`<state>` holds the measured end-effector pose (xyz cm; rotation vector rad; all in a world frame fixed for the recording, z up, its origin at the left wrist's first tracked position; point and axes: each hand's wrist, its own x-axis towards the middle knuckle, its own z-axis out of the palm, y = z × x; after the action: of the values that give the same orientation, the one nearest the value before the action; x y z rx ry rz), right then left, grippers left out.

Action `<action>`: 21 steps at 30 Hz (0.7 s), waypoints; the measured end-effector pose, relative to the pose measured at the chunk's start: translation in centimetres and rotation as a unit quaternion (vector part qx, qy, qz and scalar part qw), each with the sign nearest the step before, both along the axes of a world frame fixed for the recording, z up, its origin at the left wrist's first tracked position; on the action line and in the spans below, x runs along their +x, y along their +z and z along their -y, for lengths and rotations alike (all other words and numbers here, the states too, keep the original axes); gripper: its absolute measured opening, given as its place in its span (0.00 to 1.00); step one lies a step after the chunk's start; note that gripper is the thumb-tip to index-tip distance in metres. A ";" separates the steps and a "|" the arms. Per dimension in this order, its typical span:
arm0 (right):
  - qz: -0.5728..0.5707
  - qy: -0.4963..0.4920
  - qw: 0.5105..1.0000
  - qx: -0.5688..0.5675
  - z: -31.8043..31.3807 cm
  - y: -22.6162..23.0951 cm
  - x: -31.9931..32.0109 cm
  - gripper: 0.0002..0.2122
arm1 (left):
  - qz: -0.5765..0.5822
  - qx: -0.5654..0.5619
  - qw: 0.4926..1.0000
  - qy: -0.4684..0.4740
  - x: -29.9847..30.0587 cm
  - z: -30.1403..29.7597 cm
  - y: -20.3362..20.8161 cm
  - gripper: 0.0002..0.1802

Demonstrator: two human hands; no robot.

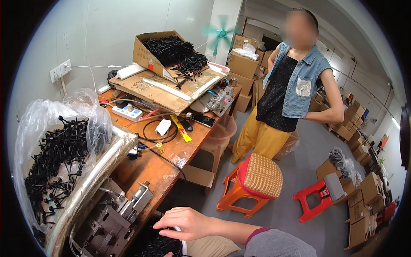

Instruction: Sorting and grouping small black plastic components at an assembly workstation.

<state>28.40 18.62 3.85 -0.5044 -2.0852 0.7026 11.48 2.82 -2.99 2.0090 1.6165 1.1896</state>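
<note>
My right hand [186, 224] reaches in from the lower edge, fingers loosely bent and thumb apart. Nothing shows in its grasp. Below it, by my lap, lies a heap of thin black plastic pieces [160, 245], partly covered by the hand; a white rim shows beside them. At the bottom edge only a bit of my left hand [168, 254] shows, its fingers hidden. Left of the hands, a metal bench fixture [113, 218] with a cylinder and tubes stands on the wooden table [160, 160]. Beyond it, a plastic-lined tray [92, 175] holds many black stemmed pieces [55, 162].
A cardboard box [147, 55] of black pieces sits on a raised cardboard sheet. Cables, a power strip [126, 112] and a phone [203, 120] lie on the table. A person [287, 85] stands near an orange stool [248, 184]; a red stool [312, 199] and cartons [364, 214] are farther right.
</note>
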 end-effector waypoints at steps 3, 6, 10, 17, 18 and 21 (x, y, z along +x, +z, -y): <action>-0.022 -0.045 0.998 -0.043 -0.2 0.7 0.9 0.10 | 0.000 0.017 1.000 -0.010 -0.4 -0.1 -0.3 0.17; -0.071 -0.133 0.985 -0.087 -0.5 3.5 2.6 0.13 | -0.017 0.030 0.999 -0.004 -0.9 0.1 -0.3 0.18; -0.247 -0.120 0.961 -0.033 -0.9 7.1 4.7 0.18 | -0.018 0.038 0.999 -0.008 -1.0 0.0 -0.3 0.19; -0.232 -0.057 0.968 -0.072 0.9 4.7 2.7 0.10 | -0.010 0.031 0.999 -0.008 -0.7 0.1 0.0 0.19; -0.156 -0.061 0.979 -0.117 1.1 4.3 1.8 0.08 | -0.010 0.029 0.999 -0.008 -0.7 0.2 0.0 0.19; -0.060 -0.001 0.992 -0.107 1.2 0.3 0.0 0.07 | -0.012 0.023 1.000 -0.010 -0.8 0.3 -0.5 0.18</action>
<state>28.37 17.42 4.15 -0.5681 -1.9077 0.9376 10.64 2.55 -3.51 2.0705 1.5917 1.2097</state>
